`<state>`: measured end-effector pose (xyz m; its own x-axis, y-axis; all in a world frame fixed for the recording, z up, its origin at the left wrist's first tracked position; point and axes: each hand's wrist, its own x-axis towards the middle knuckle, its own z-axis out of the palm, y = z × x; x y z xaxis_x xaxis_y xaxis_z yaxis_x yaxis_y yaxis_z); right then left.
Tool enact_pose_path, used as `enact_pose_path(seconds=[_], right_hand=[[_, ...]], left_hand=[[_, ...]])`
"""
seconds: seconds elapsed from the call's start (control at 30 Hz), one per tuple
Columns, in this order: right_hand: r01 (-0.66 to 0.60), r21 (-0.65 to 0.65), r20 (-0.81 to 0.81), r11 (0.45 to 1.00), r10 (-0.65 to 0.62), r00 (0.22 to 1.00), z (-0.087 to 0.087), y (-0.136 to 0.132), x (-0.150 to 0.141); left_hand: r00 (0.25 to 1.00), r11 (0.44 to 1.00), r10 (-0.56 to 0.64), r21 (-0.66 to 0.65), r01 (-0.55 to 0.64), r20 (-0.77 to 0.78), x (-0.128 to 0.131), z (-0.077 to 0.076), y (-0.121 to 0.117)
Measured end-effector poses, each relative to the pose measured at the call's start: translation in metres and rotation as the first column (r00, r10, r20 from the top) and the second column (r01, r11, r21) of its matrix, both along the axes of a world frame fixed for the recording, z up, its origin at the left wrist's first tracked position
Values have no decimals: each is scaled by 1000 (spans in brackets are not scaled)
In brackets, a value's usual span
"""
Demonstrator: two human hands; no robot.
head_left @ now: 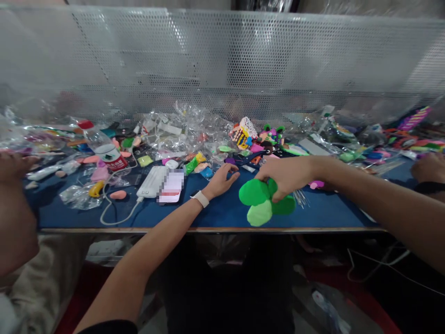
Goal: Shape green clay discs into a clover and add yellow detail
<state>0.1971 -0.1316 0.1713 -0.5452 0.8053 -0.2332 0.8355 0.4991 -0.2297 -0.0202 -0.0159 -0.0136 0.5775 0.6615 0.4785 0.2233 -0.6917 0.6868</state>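
My right hand is closed on a green clay figure made of several rounded lobes, one of them lighter green, held just above the blue table near its front edge. My left hand rests on the table to the left of the figure, fingers curved and apart, holding nothing; a white watch is on its wrist. A small purple clay piece lies just beyond its fingertips.
A white power bank with a cable, a phone and a red-capped plastic bottle lie at left. Clear plastic bags and coloured clay pieces crowd the back. Other people's arms show at both sides. A perforated metal screen stands behind.
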Motion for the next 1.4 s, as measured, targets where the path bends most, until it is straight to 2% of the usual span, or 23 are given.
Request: enact_pose_path(seconds=[0.1,0.2,0.33,0.43,0.53,0.63,0.73,0.8,0.87,0.9,0.93,1.03,1.1,1.23,1.4], right_hand=[[-97,-284,-46,954,88,995,-9,14,-12],[-104,-399,-57,911,89,994,-28,39,-20],[-83,-486,-71,870,55,996,-52,68,-24],[-65,-490,-74,869,32,997,-65,85,-21],[-65,-494,-60,867,40,997,-73,96,-14],[-38,-402,-13,915,36,999,-76,97,-2],[22,-103,-13,994,-23,1000,-82,79,5],[43,122,-88,992,-32,996,-95,59,4],[1,282,-213,959,62,975,-115,38,-2],[-52,311,-231,949,129,964,-126,29,-6],[-110,295,-220,949,179,959,-136,22,-9],[-161,173,-171,972,191,967,-157,12,-15],[-155,173,-163,973,184,969,-159,14,-16],[-132,280,-202,951,192,960,-157,20,-19],[-140,236,-220,962,193,956,-161,22,-22]], left_hand=[[997,995,49,-94,-42,63,-2,5,1],[966,972,72,-234,-12,249,-6,15,2],[911,912,51,-390,124,409,-12,24,3],[912,907,47,-400,132,406,-12,23,3],[927,933,50,-348,89,371,-10,20,1],[948,971,39,-235,39,316,-9,21,-2],[961,990,67,-137,-31,269,-10,25,-6],[958,993,97,-91,-75,269,-12,27,-7],[952,993,116,-51,-106,284,-14,28,-7],[950,993,121,-34,-116,288,-15,28,-7],[950,992,122,-21,-122,288,-15,28,-7],[955,993,116,-6,-119,273,-15,28,-8],[961,995,99,-13,-98,258,-15,28,-8],[965,992,124,-20,-123,233,-15,27,-6],[940,975,221,-27,-222,261,-12,25,-1]])
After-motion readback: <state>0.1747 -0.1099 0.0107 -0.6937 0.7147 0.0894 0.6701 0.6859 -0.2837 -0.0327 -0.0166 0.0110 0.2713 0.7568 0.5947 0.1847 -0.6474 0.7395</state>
